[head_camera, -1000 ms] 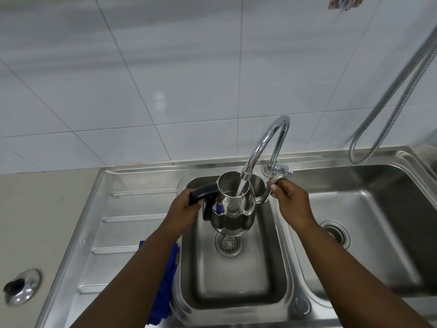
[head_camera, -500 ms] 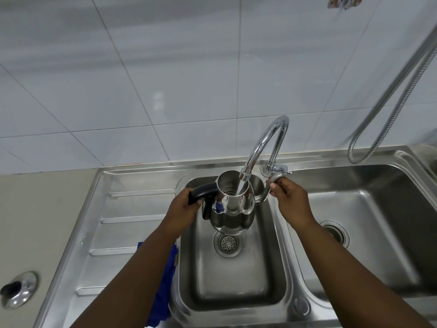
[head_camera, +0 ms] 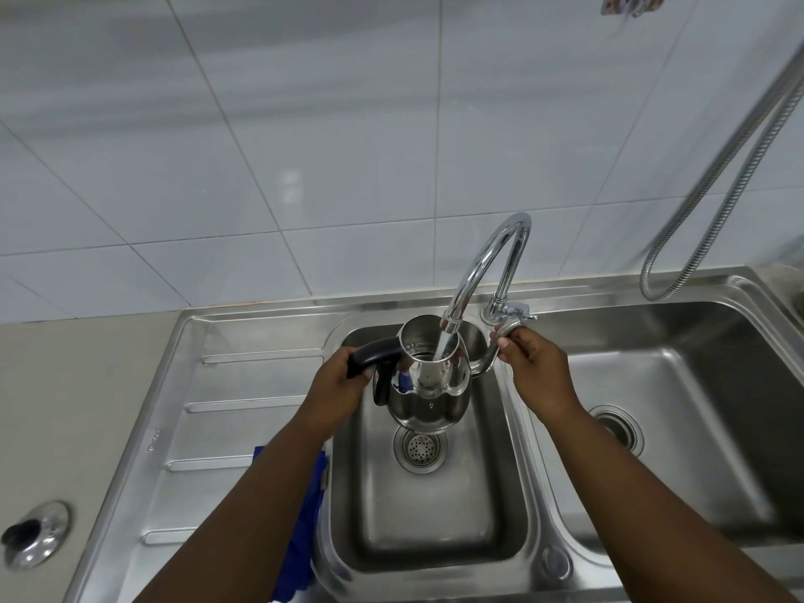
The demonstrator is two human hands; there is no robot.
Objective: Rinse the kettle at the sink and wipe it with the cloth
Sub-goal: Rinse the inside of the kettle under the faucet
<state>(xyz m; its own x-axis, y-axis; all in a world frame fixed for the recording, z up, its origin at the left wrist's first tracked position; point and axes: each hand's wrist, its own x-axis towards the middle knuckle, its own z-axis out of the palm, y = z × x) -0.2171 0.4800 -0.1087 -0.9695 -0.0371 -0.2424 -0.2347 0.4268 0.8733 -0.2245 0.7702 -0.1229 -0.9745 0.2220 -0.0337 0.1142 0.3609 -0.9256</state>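
The shiny, round-bellied stainless steel kettle hangs over the small left basin of the steel double sink, directly above the round perforated drain, which sits at its 6 o'clock. The left hand is wrapped closed around the kettle's curved black handle, at the kettle's 9 o'clock. The right hand has its fingers curled shut on the kettle's thin curved spout, at the kettle's 3 o'clock, just beneath the small tap lever.

Water runs from the arched chrome tap straight into the kettle's open top, so the rinse looks under way rather than finished; how full the kettle is cannot be told. Judging by this, what remains is to swill and tip the water out, close the tap, and then do all of the wiping. The crumpled blue cloth lies untouched on the ribbed draining board at about 7 o'clock from the kettle, partly hidden under the left forearm. The round steel lid with a black knob rests apart on the grey table, far out at 8 o'clock.
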